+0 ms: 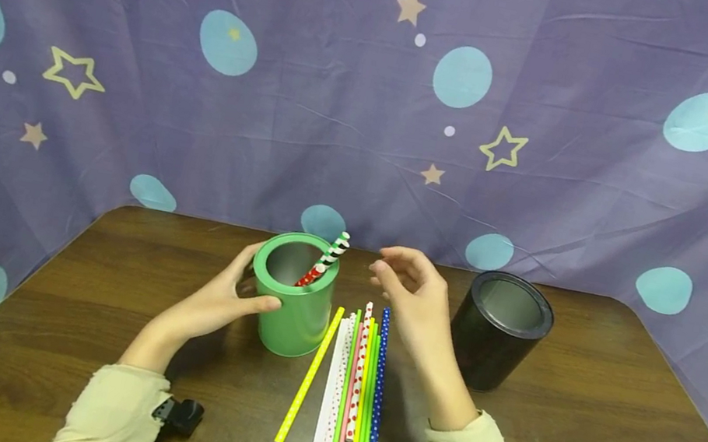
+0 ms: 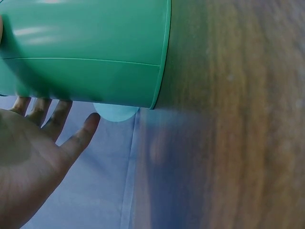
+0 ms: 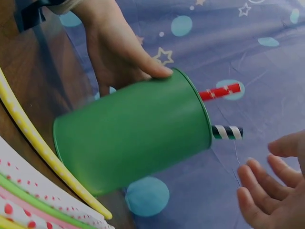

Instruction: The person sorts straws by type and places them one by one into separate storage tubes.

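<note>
My left hand (image 1: pixel 213 304) holds the green can (image 1: pixel 294 325) by its left side, thumb near the front rim and fingers round the far side. In the left wrist view, its fingers (image 2: pixel 56 117) lie against the can wall. A red straw (image 3: pixel 220 92) with white marks and a black-and-white striped straw (image 3: pixel 228 132) stick out of the can, leaning right in the head view. My right hand (image 1: pixel 419 304) hovers right of the can's mouth, fingers loosely bent with nothing between them. Below it lies a row of patterned paper straws, including a blue dotted one (image 1: pixel 378 383).
A black can (image 1: pixel 496 341) stands open-topped to the right of my right forearm. One yellow dotted straw (image 1: pixel 308 379) lies slanted, apart from the row. The wooden table (image 1: pixel 603 423) ends at a purple curtain (image 1: pixel 316 112) with stars and blue spots.
</note>
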A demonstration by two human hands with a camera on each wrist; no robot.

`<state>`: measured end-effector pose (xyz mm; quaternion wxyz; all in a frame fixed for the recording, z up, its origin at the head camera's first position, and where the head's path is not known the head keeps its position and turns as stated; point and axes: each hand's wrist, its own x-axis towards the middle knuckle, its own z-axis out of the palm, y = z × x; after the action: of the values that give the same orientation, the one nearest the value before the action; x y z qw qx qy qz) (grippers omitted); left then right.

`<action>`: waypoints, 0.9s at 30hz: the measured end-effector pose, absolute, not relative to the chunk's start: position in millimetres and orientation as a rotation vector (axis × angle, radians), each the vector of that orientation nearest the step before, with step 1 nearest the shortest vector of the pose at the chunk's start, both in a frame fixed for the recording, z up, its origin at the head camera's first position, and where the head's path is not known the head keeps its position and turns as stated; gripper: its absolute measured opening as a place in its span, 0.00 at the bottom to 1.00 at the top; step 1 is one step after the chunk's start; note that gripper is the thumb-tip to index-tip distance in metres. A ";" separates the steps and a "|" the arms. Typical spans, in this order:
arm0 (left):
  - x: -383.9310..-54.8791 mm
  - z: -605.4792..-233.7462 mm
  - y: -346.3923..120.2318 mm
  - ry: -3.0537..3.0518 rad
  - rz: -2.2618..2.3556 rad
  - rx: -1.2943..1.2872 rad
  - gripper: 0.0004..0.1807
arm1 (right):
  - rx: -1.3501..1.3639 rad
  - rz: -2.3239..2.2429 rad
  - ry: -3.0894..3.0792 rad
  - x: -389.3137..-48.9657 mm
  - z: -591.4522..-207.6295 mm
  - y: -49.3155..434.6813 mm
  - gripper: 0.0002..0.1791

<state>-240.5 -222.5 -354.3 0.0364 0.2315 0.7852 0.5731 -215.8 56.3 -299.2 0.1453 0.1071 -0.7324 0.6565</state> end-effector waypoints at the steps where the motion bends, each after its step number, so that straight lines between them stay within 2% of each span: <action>1: -240.6 -354.3 -222.5 2.411 1.758 0.711 0.46 | 0.307 1.884 -2.143 -217.0 -299.6 58.8 0.11; 11: -242.3 -355.0 -221.2 2.408 1.757 0.713 0.46 | 0.251 1.803 -2.374 -231.2 -312.3 77.8 0.12; 27: -243.1 -357.4 -222.5 2.402 1.768 0.711 0.45 | 0.172 1.614 -2.783 -249.9 -352.9 87.7 0.12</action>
<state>-243.1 -222.5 -357.4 0.0376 0.2318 0.7828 0.5762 -249.9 87.7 -352.9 -0.0401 0.0534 -0.8631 0.5006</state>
